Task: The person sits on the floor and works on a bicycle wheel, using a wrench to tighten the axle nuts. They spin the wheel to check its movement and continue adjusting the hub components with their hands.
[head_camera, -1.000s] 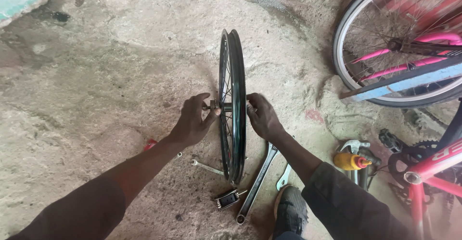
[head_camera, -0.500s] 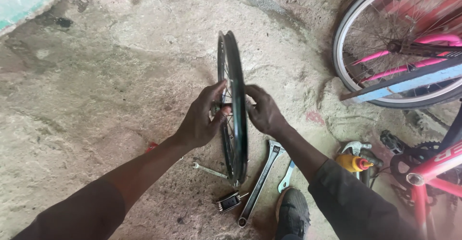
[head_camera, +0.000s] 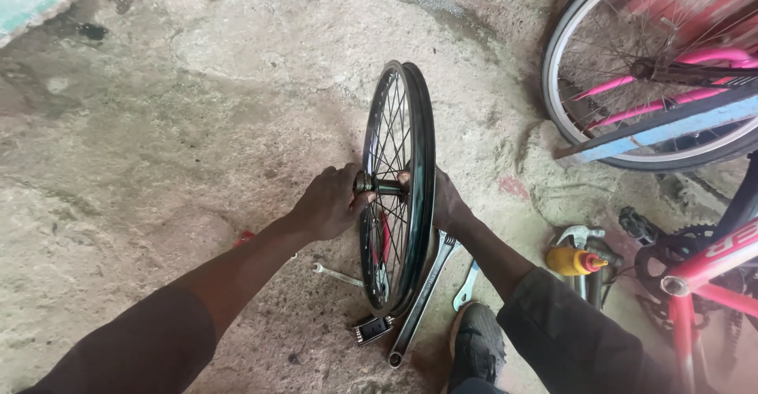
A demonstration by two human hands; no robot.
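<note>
At the far left lies the rough concrete floor (head_camera: pixel 158 125), stained and patched, with a pale painted edge at its 10 o'clock corner. The left hand (head_camera: pixel 332 203) reaches in from 7 o'clock, fingers curled around the axle end (head_camera: pixel 363 182) of the bare wheel (head_camera: pixel 399 189); it grips that stub on the wheel's left face. Just below the forearm, at about 6 o'clock from the hand, a small open-ended spanner (head_camera: pixel 335 274) lies flat on the ground, with a scrap of red (head_camera: pixel 245 238) showing beside the arm.

The wheel stands upright on its rim, edge-on to the camera, dark rim and thin spokes, in the middle of the view. At its foot, at 6 o'clock, a small dark block-shaped part (head_camera: pixel 371 329) rests against the floor, and a long grey wrench (head_camera: pixel 422 299) lies slanting from 1 o'clock to 7 o'clock, touching the rim's base. A light blue spanner (head_camera: pixel 466 285) lies just beside it.

The right hand (head_camera: pixel 446 203) presses on the wheel's right face at hub height, fingers closed over the hub; how tightly it grips is partly hidden by the rim. A dark shoe (head_camera: pixel 478 345) sits at 5 o'clock. Further right stand a yellow oil bottle (head_camera: pixel 575 261) with a red tip and a hammer head (head_camera: pixel 580 234). At 1 o'clock a second wheel (head_camera: pixel 624 70) with pink and blue frame tubes (head_camera: pixel 671 121) fills the corner; at 4 o'clock a red bicycle frame (head_camera: pixel 711 268) shows.
</note>
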